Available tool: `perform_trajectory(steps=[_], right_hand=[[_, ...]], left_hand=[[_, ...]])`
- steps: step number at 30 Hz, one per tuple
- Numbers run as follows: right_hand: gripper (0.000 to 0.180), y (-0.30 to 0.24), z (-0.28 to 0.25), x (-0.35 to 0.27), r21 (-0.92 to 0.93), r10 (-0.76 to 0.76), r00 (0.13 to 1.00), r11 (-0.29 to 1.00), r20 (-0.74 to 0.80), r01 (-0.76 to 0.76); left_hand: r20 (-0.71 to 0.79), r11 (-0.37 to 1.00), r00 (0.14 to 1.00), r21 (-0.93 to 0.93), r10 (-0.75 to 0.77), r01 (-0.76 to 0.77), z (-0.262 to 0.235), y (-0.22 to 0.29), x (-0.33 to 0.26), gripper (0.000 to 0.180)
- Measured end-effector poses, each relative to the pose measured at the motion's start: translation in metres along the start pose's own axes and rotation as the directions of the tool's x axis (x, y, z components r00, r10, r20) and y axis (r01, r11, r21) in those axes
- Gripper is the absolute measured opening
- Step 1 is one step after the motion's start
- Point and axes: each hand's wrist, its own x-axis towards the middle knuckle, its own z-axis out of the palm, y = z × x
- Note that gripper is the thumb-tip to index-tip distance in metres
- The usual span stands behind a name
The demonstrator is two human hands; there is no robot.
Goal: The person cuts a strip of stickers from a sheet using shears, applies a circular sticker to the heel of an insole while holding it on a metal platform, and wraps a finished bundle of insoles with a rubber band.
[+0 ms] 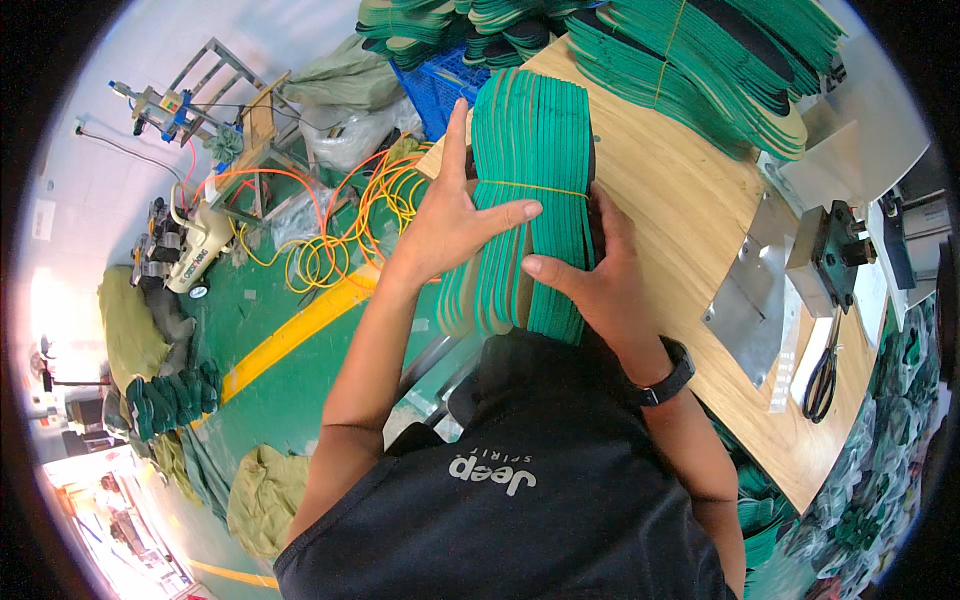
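Note:
A thick stack of green insoles [530,125], edges facing up, lies between my two hands at the near left edge of the wooden table [690,185]. A thin yellow band [555,189] runs across its middle. My left hand [440,225] is closed round the stack's left side, thumb resting on top beside the band and index finger stretched along the edge. From the right, my right hand [610,280] grips the other side, with its thumb over the upper edges and its other fingers mostly hidden. Toward me, the lower insoles fan out a little.
Larger banded insole bundles [640,80] lie farther back on the table. Behind stands a blue crate [425,90] with more insoles above it. Black-handled scissors [822,385], a metal plate [745,285] and a metal fixture [830,250] are to the right. Orange hoses [325,245] coil on the floor.

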Motion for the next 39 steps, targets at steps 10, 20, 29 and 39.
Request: perform_trajectory(steps=[10,20,29,39], right_hand=[[0.088,-0.055,-0.052,0.019,-0.394,0.246,0.917,0.913,0.315,-0.109],[0.071,-0.079,-0.089,-0.025,-0.473,0.040,0.762,0.804,0.647,0.359],[0.066,-0.080,-0.150,-0.090,-0.403,0.071,0.779,0.883,0.623,0.242],[0.059,-0.065,-0.165,-0.068,-0.628,0.005,0.955,0.755,0.296,0.190]], left_hand=[[-0.004,0.979,0.994,0.177,-0.105,0.104,-0.003,0.013,-0.010,0.108],[-0.196,0.881,0.974,0.473,0.115,-0.009,-0.039,0.030,0.012,0.087],[0.071,0.398,0.547,0.609,0.834,-0.686,-0.020,0.160,0.131,0.071],[0.783,-0.048,0.343,0.428,0.519,-0.903,0.094,0.135,0.264,0.065]])
